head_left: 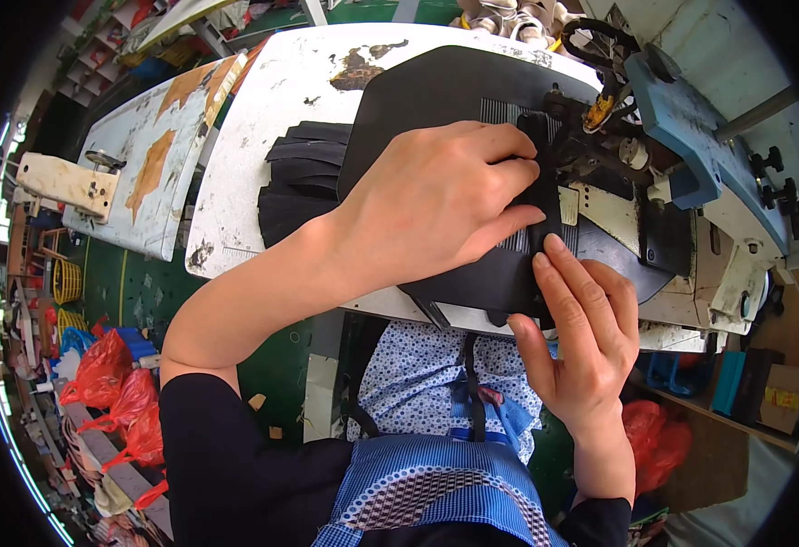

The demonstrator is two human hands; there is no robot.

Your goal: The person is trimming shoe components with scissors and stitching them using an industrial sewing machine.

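Note:
A narrow black strip (pixel 539 187) lies lengthwise on the black machine plate (pixel 427 87), beside the working parts of a blue-armed machine (pixel 682 118). My left hand (pixel 445 196) reaches across the plate, its fingers bent and thumb and fingertips closed on the strip's upper and middle part. At the strip's near end, my right hand (pixel 586 333) has its fingertips on top and its thumb by the plate's near edge, gripping the strip there. Left of the plate, partly behind my left forearm, lies a pile of black strips (pixel 304 169). My fingers hide part of the strip.
The plate rests on a worn white table (pixel 262 100) with peeled patches. A second table (pixel 149 155) stands at the left. Red plastic bags (pixel 112 383) hang at lower left. Light-coloured pieces (pixel 518 18) are heaped at the far edge. Shelves with boxes (pixel 782 397) are at right.

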